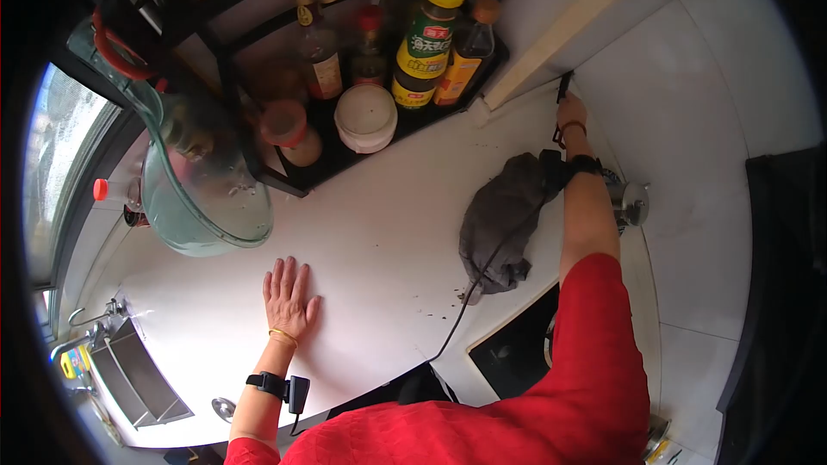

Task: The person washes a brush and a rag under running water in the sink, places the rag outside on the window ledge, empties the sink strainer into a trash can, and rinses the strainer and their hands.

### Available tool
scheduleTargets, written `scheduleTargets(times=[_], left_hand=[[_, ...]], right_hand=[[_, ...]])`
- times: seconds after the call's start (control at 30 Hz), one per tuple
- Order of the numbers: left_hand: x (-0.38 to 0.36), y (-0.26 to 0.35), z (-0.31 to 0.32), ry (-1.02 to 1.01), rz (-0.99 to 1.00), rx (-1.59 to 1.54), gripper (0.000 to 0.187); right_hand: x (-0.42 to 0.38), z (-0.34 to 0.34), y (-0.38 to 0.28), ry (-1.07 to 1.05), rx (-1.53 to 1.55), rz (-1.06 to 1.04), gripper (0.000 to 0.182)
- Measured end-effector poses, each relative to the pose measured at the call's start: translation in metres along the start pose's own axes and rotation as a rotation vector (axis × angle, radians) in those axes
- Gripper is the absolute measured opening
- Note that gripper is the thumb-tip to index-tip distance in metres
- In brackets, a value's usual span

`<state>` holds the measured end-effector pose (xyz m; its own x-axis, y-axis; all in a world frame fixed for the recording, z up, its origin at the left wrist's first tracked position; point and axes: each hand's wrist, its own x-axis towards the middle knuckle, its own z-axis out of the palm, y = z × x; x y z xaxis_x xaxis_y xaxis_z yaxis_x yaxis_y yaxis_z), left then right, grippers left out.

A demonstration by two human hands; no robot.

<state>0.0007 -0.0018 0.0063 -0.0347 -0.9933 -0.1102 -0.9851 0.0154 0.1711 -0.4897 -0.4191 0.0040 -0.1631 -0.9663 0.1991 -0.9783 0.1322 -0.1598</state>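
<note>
My left hand [291, 300] lies flat on the white countertop [370, 293], fingers stretched out and nothing in it. Far off at the right back corner, my right hand [570, 116] is closed by the wall. A narrow black piece [564, 84] sticks out beyond its fingers; its kind is not clear. Beside my right forearm lies a crumpled dark grey cloth [500, 224] on the counter, with a black cable crossing it. Small dark crumbs [435, 316] are scattered near the cloth's lower end.
A black rack [284, 182] at the back holds several bottles, jars and a white lidded pot [365, 118]. A large glass bowl [202, 215] stands left of it. The sink [142, 379] is at lower left, a black cooktop [517, 340] at lower right, a metal container [633, 204] by the right wall.
</note>
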Motion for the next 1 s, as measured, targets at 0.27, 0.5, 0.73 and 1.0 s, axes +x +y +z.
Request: scheduleTargets(times=[0.27,0.5,0.73,1.0], left_hand=[[-0.001,0.001,-0.001,0.029,0.017,-0.02,0.058],[-0.003,0.003,0.001,0.052,0.028,0.016,0.057],[-0.001,0.002,-0.001,0.056,0.026,0.014,0.057],[0.001,-0.002,0.002,0.033,0.013,-0.015,0.059]], right_hand=[[-0.147,-0.063,-0.091,-0.321,0.593,0.128,0.035],[-0.167,-0.098,-0.057,-0.204,0.631,0.286,0.031],[-0.088,-0.075,0.028,-0.119,-0.104,0.322,0.031],[-0.016,-0.057,0.008,-0.23,0.089,0.069,0.033]])
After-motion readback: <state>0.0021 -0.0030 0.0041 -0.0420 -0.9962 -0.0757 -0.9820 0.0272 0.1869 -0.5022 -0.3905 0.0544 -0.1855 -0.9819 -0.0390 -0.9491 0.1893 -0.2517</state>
